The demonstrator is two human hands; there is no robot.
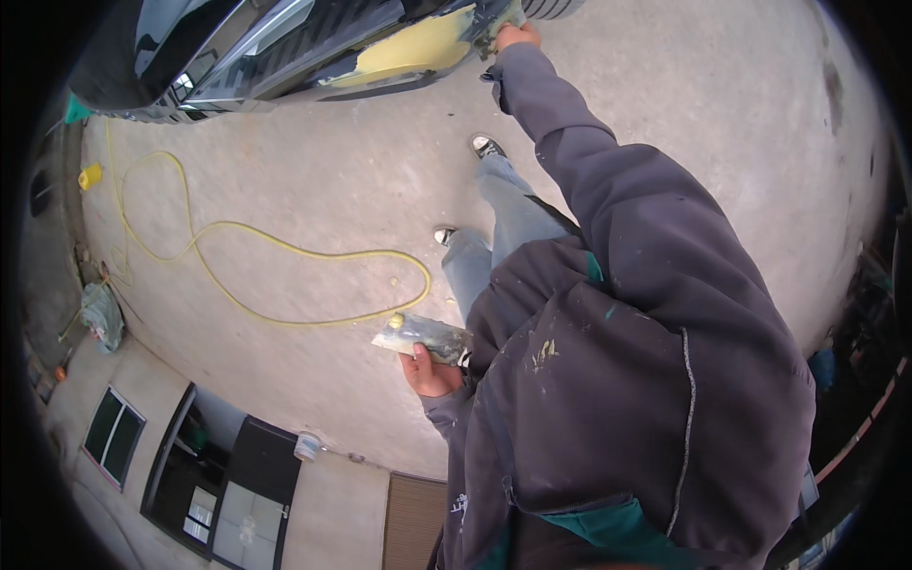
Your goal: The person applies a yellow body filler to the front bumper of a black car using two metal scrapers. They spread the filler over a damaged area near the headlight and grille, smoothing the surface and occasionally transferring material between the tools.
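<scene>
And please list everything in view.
Car: 1, black, top
Patch: 1, yellow, on car
Floor: 1, grey, centre
Hose: 1, yellow, left
Object: 1, yellow, left edge
Bag: 1, greenish, left edge
Window: 1, dark, lower left
Door: 1, dark-framed, lower left
Bucket: 1, whitish, lower left
Panel: 1, brown, bottom
Clutter: uncountable, mixed, side edges
Plate: 1, greyish, lower centre
Dab: 1, yellow, on plate
Shoes: 2, black-white, upper centre
Jeans: 1, blue, centre
Jacket: 1, dark, right
Left hand: 1, bare, holding plate
Right hand: 1, bare, top
</scene>
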